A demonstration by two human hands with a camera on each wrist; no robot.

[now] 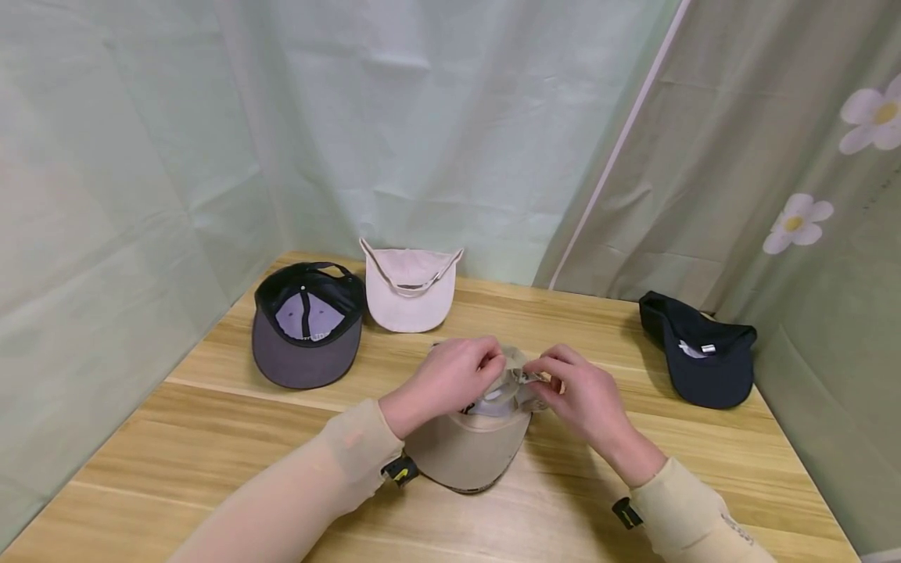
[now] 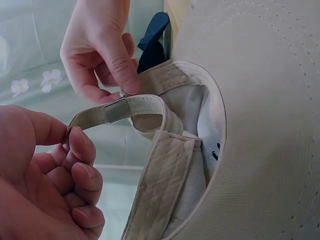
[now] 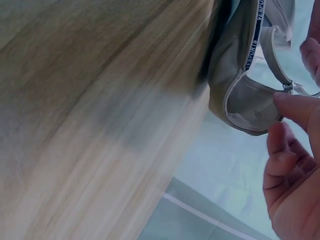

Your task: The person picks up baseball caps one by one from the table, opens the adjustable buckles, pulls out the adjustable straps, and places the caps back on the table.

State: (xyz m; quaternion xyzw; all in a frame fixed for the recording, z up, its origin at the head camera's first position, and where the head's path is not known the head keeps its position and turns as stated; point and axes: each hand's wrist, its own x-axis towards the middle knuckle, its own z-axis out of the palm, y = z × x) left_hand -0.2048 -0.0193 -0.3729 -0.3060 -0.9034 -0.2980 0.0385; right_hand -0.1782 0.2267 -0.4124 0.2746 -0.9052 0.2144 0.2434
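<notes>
A beige cap (image 1: 468, 450) lies upside down on the wooden table (image 1: 211, 438), its brim towards me. In the head view my left hand (image 1: 450, 379) and right hand (image 1: 577, 391) meet over its back opening. In the left wrist view my left hand (image 2: 50, 170) pinches the free end of the beige adjuster strap (image 2: 125, 107), and my right hand (image 2: 100, 50) pinches the strap near its metal buckle. The right wrist view shows the cap's rim (image 3: 240, 75), the strap (image 3: 277, 60) and my right fingers (image 3: 295, 107) at the buckle.
A dark grey cap (image 1: 306, 324) lies upside down at the back left, a pale pink cap (image 1: 408, 289) behind it. A navy cap (image 1: 700, 348) sits at the right edge. Green curtains close in the table on three sides.
</notes>
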